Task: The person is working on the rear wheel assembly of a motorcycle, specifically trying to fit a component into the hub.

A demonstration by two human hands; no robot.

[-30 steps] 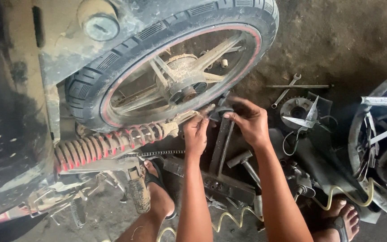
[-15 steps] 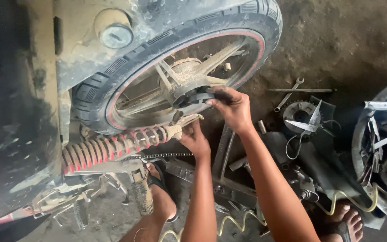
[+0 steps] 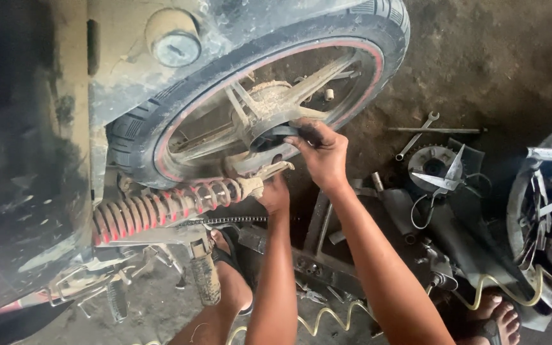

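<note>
Right hand (image 3: pixel 322 153) is gripping a dark round part (image 3: pixel 280 135), some kind of drum or ring shaped piece, and holding it right up against the hub of the rear wheel (image 3: pixel 269 102), just below the centre where the spokes meet. Fingers are curled over its top edge, thumb underneath.

Left hand (image 3: pixel 275 193) is sitting lower, closed around the lower end of the shock absorber (image 3: pixel 174 203), the one with the red coil spring, right where a pale metal arm is sticking out under the hub. Can't really tell how tight that grip is since the fingers are tucked behind the metal.

The wheel itself is wearing a black tyre with a thin red stripe round the rim, and it's all pretty dusty. A drive chain (image 3: pixel 225 220) is running just under the spring.

On the dirt floor to the right there's a sprocket (image 3: pixel 430 161), a spanner (image 3: pixel 416 135) lying near it, and a long thin rod just above. A yellowish coiled hose (image 3: pixel 327 317) is snaking along the bottom between the person's forearms. Bare foot in a sandal (image 3: pixel 496 322) is showing bottom right, and another one by a footpeg (image 3: pixel 204 281) near the left arm. Part of a second wheel (image 3: pixel 547 211) is poking in at the right edge.
</note>
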